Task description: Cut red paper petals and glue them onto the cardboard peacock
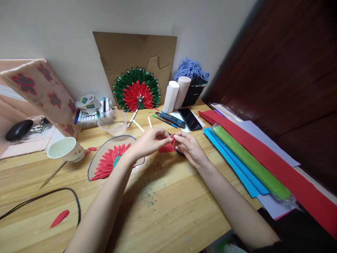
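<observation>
My left hand (152, 143) and my right hand (191, 146) meet above the table, fingertips pinched together on a small red paper piece (173, 138). Its exact shape is mostly hidden by the fingers. Beneath them lies a flat red sheet (166, 147), partly covered. A black loop, seemingly a scissors handle (179, 151), shows under my right hand. Left of my left forearm rests a fan-shaped cardboard (98, 160) with a blue edge, bearing overlapping red paper petals (110, 161) and a green piece (116, 161) partly behind the arm.
A finished-looking green and red paper fan (137, 91) leans on cardboard (134, 45) at the back. Nearby are a paper cup (63, 149), a clear bowl (112, 123), pens (168, 118), a phone (190, 119) and, rightward, coloured paper (263, 158). A black cable (52, 190) crosses front left.
</observation>
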`<action>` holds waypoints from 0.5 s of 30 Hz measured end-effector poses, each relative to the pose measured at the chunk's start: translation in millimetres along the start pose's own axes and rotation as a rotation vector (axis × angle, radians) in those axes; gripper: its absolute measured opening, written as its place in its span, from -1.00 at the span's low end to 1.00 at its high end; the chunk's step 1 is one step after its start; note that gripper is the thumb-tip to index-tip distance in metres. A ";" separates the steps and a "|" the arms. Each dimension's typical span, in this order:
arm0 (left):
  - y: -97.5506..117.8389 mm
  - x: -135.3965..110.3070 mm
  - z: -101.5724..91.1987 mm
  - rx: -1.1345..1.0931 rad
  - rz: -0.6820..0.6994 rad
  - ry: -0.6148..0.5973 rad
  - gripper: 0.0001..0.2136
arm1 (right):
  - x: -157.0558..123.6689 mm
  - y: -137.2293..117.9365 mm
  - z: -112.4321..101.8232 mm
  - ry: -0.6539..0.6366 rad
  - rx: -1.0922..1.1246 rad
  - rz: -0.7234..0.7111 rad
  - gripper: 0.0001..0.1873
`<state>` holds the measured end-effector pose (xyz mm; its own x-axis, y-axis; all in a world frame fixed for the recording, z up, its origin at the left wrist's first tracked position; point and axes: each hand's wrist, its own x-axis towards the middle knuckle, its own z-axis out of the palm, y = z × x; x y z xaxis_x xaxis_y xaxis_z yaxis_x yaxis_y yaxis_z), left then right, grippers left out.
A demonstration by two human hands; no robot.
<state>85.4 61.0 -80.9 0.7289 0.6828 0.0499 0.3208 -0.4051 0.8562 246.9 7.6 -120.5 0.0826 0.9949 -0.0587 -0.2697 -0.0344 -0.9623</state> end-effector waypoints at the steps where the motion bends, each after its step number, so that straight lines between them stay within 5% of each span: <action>1: -0.4 -0.1 -0.4 0.003 0.000 -0.004 -0.76 | -0.1 -0.6 -0.1 -0.014 0.024 0.028 -0.78; 15: 2.2 0.5 4.3 -0.076 -0.033 -0.050 -0.75 | 2.2 6.6 4.5 0.071 0.226 0.072 -0.76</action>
<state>89.1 57.8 -81.3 0.7486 0.6631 -0.0031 0.2996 -0.3341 0.8937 241.0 10.0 -125.8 0.1205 0.9812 -0.1508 -0.4846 -0.0744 -0.8716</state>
